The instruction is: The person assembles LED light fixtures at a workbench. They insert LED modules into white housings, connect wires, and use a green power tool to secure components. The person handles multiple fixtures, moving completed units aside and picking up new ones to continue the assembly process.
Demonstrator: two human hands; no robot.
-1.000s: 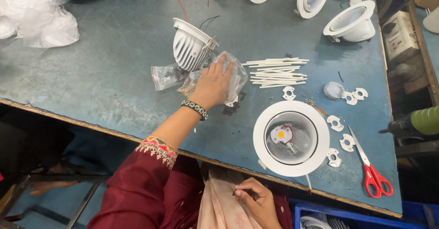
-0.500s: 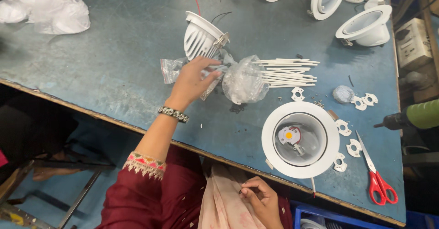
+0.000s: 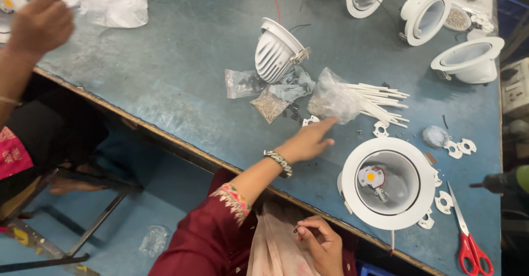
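My left hand [image 3: 308,141] lies low over the blue table [image 3: 165,88], fingers stretched out and empty. Its fingertips point at a crumpled clear plastic bag [image 3: 330,99] and are just short of it. A small white clip [image 3: 309,120] lies right beside the hand. My right hand [image 3: 322,243] rests in my lap on pale cloth, fingers curled, with a small dark part pinched at the thumb. A white round lamp housing [image 3: 388,182] with a yellow chip inside sits to the right of my left hand.
A finned white housing [image 3: 278,50] lies tipped by small bags of screws [image 3: 242,83]. White sticks [image 3: 380,102], loose white clips [image 3: 460,146], red scissors [image 3: 468,240] and more white housings [image 3: 424,14] are around. Another person's hand [image 3: 38,25] is at the top left.
My left hand left the plastic bags by the finned housing and came back toward the near edge, beside the white clip. The view swung, and another person's hand now shows top left.
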